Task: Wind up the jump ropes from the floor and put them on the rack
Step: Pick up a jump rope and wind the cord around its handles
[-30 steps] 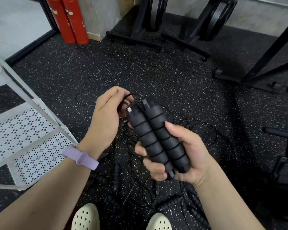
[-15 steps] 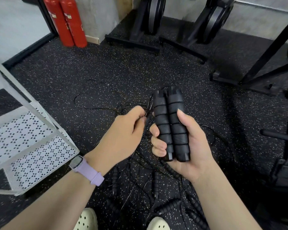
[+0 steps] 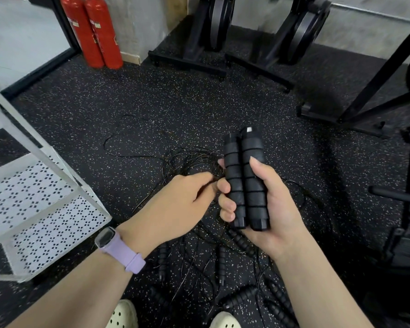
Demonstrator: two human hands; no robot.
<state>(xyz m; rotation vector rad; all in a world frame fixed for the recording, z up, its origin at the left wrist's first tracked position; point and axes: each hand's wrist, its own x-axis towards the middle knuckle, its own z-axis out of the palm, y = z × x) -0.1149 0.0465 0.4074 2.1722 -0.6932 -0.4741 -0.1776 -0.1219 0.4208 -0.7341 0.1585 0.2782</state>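
Observation:
My right hand (image 3: pixel 265 209) grips two black ribbed jump rope handles (image 3: pixel 245 178) side by side, upright, above the floor. My left hand (image 3: pixel 175 207), with a purple watch on the wrist, pinches the thin black cord (image 3: pixel 199 162) just left of the handles. A tangle of cords (image 3: pixel 194 263) and several more black handles (image 3: pixel 240 299) lie on the speckled floor below my hands. The white perforated rack (image 3: pixel 40 209) stands at the left.
Two red fire extinguishers (image 3: pixel 92 31) stand at the back left. Black machine bases (image 3: pixel 187 65) line the back wall, and black frames (image 3: pixel 376 91) stand at the right. My two white shoes (image 3: pixel 126 316) show at the bottom edge.
My left hand has dropped from the handle tops to beside them, pulling the cord down. The right hand has turned the handles more upright and shifted right.

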